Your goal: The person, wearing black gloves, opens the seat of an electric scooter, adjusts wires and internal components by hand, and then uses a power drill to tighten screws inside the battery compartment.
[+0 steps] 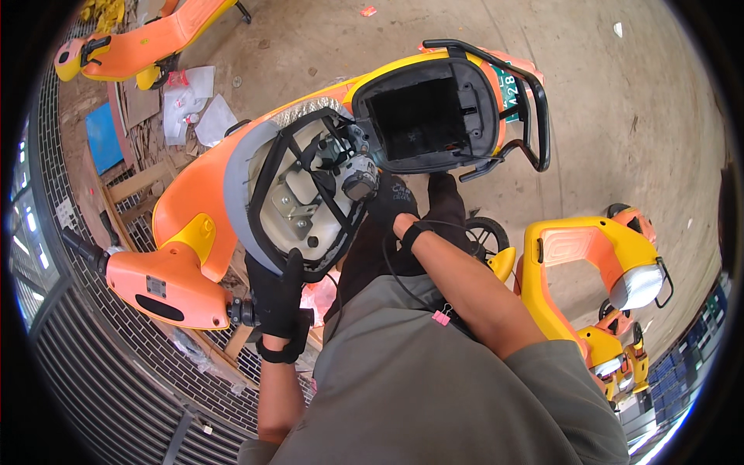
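Frame [325,192] lies ahead of the left hand [277,296] pinching it; whether right hand [394,199] grips, I cannot tell.

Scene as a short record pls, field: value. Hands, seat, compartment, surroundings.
Left hand: black glove, at the seat's near rim
Right hand: black glove, against a grey device; grip unclear
Seat: tipped up, cream underside showing, black ribs
Compartment: open, dark inside
Scooter: orange and yellow
Surroundings: another scooter upper left, more scooters right; blue sheet left
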`<control>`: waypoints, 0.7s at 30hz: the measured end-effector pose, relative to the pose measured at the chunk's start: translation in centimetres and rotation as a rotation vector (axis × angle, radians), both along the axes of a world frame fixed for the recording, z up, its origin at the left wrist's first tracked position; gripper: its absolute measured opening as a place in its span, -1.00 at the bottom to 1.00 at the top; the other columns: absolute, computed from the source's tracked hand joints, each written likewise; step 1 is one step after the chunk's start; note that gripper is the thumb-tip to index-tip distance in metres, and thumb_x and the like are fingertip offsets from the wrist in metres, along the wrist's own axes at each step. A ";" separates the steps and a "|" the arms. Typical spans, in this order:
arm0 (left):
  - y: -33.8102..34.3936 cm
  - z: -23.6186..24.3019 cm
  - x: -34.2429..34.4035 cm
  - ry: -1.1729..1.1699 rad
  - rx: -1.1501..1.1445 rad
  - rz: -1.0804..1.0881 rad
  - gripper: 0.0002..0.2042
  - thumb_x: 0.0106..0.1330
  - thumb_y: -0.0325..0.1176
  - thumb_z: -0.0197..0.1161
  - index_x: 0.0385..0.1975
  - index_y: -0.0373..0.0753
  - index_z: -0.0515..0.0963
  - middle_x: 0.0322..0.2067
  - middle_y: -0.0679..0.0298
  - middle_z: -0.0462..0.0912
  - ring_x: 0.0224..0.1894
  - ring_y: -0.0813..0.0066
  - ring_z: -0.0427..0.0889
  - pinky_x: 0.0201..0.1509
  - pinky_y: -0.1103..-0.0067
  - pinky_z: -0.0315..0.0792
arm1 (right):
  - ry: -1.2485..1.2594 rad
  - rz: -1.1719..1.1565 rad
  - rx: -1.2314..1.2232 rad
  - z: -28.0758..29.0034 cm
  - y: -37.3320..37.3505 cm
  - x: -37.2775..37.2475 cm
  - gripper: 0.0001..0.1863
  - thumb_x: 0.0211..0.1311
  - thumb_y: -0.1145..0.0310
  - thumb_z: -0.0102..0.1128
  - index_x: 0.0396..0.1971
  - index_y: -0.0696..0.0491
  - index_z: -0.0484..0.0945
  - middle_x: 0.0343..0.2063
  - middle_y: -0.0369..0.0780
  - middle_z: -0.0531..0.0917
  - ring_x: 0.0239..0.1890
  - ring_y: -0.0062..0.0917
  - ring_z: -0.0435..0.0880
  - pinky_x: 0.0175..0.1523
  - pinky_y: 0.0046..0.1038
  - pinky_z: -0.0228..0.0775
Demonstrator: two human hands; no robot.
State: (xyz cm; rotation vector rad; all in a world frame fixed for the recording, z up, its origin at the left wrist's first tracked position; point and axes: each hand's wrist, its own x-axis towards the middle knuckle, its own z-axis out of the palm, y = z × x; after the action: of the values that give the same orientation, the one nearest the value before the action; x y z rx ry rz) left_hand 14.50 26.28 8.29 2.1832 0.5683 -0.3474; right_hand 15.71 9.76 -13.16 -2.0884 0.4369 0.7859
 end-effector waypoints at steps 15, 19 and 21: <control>-0.4 0.0 -0.3 0.013 -0.027 0.040 -0.43 0.15 -0.44 0.29 0.15 -0.37 0.22 0.04 0.06 0.41 0.06 0.28 0.43 0.13 0.43 0.31 | 0.102 0.055 0.016 2.5 -1.2 1.8 -0.55 0.02 0.24 0.19 -0.07 0.12 0.43 -0.12 0.06 0.56 -0.05 -0.06 0.54 0.00 -0.17 0.40; -0.7 0.4 -0.3 0.022 -0.034 0.052 -0.44 0.18 -0.42 0.28 0.17 -0.37 0.23 0.07 0.11 0.42 0.09 0.34 0.41 0.16 0.47 0.30 | 0.124 0.159 0.061 2.8 -2.2 2.3 -0.60 0.03 0.26 0.17 -0.11 0.11 0.48 -0.11 0.04 0.56 -0.05 -0.06 0.54 0.01 -0.17 0.40; -1.1 0.6 0.0 0.030 -0.054 0.062 -0.46 0.21 -0.40 0.26 0.18 -0.36 0.25 0.08 0.16 0.43 0.10 0.38 0.40 0.18 0.50 0.28 | 0.032 0.002 0.115 2.4 -1.9 1.9 -0.64 0.04 0.27 0.14 -0.15 0.10 0.52 -0.13 0.03 0.57 -0.05 -0.06 0.54 0.01 -0.17 0.40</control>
State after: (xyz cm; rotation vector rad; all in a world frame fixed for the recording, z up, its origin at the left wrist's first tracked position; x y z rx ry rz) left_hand 14.54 25.14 8.89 2.1074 0.6343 -0.3586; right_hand 17.62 7.81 -10.72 -1.9728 0.3981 0.8274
